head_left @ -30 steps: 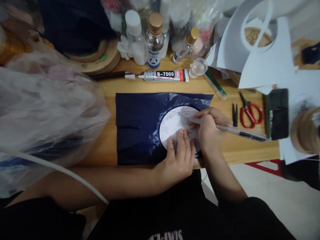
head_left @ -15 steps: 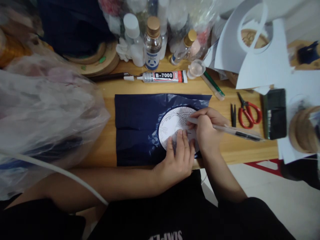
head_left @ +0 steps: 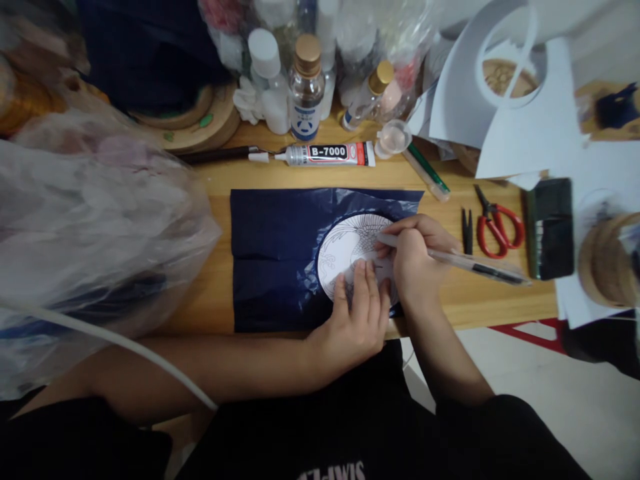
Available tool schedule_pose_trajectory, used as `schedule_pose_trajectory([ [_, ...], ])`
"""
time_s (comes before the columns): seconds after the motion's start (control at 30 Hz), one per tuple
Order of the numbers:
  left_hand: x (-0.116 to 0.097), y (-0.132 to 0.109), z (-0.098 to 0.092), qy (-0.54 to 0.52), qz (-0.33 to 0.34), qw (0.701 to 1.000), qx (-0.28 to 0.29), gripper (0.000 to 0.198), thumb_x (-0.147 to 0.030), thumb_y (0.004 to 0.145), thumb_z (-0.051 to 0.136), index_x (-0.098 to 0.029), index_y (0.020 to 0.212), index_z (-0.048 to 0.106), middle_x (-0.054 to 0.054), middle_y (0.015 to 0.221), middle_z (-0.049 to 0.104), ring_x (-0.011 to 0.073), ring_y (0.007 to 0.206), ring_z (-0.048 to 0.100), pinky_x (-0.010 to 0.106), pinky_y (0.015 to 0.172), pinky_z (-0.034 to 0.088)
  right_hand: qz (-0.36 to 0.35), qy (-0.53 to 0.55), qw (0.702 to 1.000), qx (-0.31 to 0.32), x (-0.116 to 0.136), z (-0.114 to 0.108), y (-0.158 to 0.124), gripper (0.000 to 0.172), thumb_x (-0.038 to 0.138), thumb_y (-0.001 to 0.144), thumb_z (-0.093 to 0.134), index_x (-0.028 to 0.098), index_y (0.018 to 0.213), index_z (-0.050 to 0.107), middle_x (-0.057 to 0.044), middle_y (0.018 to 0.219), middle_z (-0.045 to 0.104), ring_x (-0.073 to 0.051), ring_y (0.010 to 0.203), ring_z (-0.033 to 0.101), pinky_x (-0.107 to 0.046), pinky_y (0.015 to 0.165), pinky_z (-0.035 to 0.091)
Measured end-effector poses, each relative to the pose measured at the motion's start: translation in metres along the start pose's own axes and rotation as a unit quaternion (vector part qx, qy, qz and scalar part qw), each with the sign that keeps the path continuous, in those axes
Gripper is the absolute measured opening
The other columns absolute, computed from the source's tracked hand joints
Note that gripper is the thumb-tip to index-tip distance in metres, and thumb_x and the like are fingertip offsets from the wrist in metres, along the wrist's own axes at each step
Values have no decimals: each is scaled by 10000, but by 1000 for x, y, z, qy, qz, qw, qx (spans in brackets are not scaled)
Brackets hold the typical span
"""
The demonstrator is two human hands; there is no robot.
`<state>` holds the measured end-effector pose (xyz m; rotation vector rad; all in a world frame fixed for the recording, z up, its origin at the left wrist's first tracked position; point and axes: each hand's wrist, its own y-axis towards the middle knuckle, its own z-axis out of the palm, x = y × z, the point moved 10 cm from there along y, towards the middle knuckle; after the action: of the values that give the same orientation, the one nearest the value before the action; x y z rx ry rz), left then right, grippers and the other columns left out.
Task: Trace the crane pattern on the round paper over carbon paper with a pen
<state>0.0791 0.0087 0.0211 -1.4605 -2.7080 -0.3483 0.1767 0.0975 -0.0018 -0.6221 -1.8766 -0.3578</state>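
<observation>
Drawing [head_left: 336, 253], pen [head_left: 480, 267] in fingers [head_left: 424, 228], capped bottles [head_left: 307, 93]

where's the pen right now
In the head view, right of centre, the pen is in the right hand, its front end over the white patterned disc.

Dim, diffuse light leaves pale glints on the blue sheet [head_left: 277, 230], sinks the shirt [head_left: 310, 427] into near-black, and accompanies a general softness that worsens to blur and wide-angle stretching toward the margins, as at the bag [head_left: 105, 213].

Pen [head_left: 465, 263] at a slightly different slant
</observation>
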Motion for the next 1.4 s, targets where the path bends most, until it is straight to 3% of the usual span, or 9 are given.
schedule_pose_trajectory([
  [1.17, 1, 0, 0, 2, -5, 1000, -4, 722, -579, 912, 416, 40, 1267, 533, 299, 1240, 587, 394, 1144, 592, 460, 860, 526, 8, 0, 1000, 20, -4, 2, 1, 181, 158, 657, 457, 187, 583, 620, 49, 486, 602, -93, 392, 526, -213, 374, 387],
  [1.4, 0, 0, 0, -2, -2, 1000, -2, 727, -588, 905, 428, 37, 1260, 538, 305, 1243, 582, 398, 1143, 592, 465, 865, 526, 18, 43, 999, -24, -9, -6, -1, 189, 153, 656, 433, 189, 570, 597, 46, 462, 588, -91, 377, 506, -210, 358, 350],
])
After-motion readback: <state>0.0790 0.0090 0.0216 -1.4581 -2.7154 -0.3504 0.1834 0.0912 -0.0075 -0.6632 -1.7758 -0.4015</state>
